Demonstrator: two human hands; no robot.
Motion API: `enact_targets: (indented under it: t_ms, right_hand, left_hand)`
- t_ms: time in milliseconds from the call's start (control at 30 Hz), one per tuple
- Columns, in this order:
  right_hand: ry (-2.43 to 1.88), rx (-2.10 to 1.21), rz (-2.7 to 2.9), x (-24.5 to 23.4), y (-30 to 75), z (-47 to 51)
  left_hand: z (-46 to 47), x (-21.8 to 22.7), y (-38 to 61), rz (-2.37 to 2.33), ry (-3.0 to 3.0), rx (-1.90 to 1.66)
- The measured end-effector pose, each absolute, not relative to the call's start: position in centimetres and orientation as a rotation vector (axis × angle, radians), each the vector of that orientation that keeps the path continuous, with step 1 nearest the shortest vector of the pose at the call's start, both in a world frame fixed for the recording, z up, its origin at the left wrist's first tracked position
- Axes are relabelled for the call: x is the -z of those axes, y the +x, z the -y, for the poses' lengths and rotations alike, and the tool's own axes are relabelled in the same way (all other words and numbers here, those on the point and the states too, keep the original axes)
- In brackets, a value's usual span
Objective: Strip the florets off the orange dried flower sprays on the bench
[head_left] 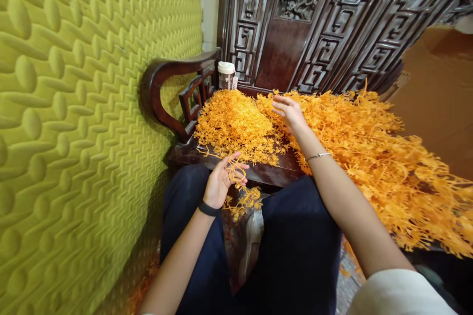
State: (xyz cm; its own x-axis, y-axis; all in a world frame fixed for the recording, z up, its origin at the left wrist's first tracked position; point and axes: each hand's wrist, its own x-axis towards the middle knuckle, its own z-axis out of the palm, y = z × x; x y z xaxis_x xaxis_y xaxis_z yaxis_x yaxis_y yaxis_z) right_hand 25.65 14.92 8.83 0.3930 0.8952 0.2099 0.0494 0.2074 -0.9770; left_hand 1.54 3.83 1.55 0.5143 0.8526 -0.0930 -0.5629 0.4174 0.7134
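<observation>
The left hand (219, 181), fingers parted, has one stringy orange plastic sprig (250, 199) across it. The right hand (291, 115), loosely spread, is near two far orange heaps (240, 120).

The sprigs (369, 157) are orange, the oval-patterned wall (92, 83) yellow-green.

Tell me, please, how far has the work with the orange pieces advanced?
Possibly done: the smaller pile in front of the lidded cup, though the picture cannot confirm it.
In hand: the left hand loosely holds orange strands; the right hand, open, seems to hold nothing.
Probably left: the larger heap on the right, if that is the unworked side.
</observation>
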Motion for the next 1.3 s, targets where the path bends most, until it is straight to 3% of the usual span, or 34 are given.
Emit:
enact_targets:
  t_ms: [500,833,1000,1100,1300]
  right_hand:
    - [-1.063,-1.237,1.206,-10.3,22.7,-12.1]
    - [-1.035,-1.537,2.010,-11.5,20.2,-9.8]
    - [-1.276,-1.716,2.430,-10.9,19.2,-8.5]
    - [-1.459,-1.637,2.584,-10.1,18.4,-7.7]
    - [-1.462,-1.175,2.455,-9.2,15.9,-6.8]
  left_hand:
    - [-3.6,-1.8,1.4,-0.483,0.654,-0.988]
    - [-3.4,-1.9,1.5,-0.379,0.567,-1.071]
    - [-3.4,-1.9,1.5,-0.388,0.500,-1.142]
    - [-3.5,-1.8,1.5,-0.351,0.490,-1.196]
    - [-3.8,-1.6,1.2,-0.332,0.500,-1.304]
